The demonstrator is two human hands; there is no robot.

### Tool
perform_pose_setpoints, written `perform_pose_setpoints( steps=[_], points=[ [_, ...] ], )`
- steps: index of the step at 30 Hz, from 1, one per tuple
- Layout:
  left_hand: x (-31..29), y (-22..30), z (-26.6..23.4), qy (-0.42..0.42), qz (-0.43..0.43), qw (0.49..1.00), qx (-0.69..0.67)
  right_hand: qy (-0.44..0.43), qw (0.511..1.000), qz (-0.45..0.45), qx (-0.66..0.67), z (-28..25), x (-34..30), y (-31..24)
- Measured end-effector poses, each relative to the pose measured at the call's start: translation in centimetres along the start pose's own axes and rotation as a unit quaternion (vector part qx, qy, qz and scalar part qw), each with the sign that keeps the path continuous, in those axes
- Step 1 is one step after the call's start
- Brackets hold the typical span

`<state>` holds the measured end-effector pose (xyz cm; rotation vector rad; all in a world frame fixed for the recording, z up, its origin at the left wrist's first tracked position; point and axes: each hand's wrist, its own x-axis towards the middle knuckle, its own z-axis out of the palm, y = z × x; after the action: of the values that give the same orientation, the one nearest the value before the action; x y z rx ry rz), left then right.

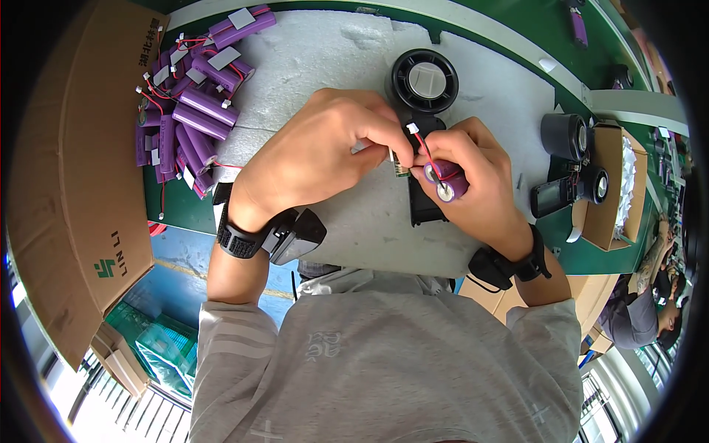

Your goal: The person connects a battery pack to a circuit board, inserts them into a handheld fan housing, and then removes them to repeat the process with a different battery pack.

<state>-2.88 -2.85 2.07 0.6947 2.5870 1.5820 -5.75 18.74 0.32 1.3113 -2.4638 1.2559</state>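
My right hand (476,177) is closed around a purple two-cell battery pack (450,186), its cell ends facing me. Red and black wires run from the pack up to a small white connector (412,128). My left hand (325,151) pinches at a small green circuit board (401,169) just left of the pack; its fingertips partly hide the board. Beneath both hands lies a black device with a round, ribbed head (422,80) and a long black body (427,210). The hands cover the middle of that body.
Several purple battery packs (199,111) are heaped at the left, beside a large cardboard box (81,170). White foam sheet (332,52) covers the green bench. At the right stand more black devices (563,136) and an open carton (617,184). Another person (635,317) sits far right.
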Motion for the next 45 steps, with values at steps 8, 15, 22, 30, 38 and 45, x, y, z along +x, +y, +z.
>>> perform_pose_setpoints(
  steps=[8, 15, 22, 30, 38, 45],
  points=[
    [0.2, 1.0, -0.2, -0.039, -0.004, 0.999, -0.017, -0.015, 1.0, -0.02, -0.017, -0.3, -0.1, 0.0],
    [0.2, 0.7, 0.8, -0.022, -0.039, 0.991, -0.126, -0.023, 0.999, -0.002, 0.026, -0.3, -0.3, 0.1],
    [-2.2, 1.8, 2.4, 0.046, -0.21, 0.952, -0.217, -0.022, 0.998, 0.015, 0.05, -0.3, -0.5, -0.4],
    [-4.0, 1.6, 6.3, 0.204, -0.177, 0.909, -0.317, -0.012, 0.994, 0.037, 0.106, -0.2, -1.7, -0.9],
    [-4.0, 1.5, 5.5, 0.188, -0.156, 0.906, -0.345, -0.021, 0.998, -0.012, 0.062, -1.7, -1.1, -0.3],
    [-3.8, 0.8, 5.6, 0.196, -0.131, 0.926, -0.296, -0.039, 0.994, -0.092, -0.047, -1.1, -0.8, -0.2]
  ],
)
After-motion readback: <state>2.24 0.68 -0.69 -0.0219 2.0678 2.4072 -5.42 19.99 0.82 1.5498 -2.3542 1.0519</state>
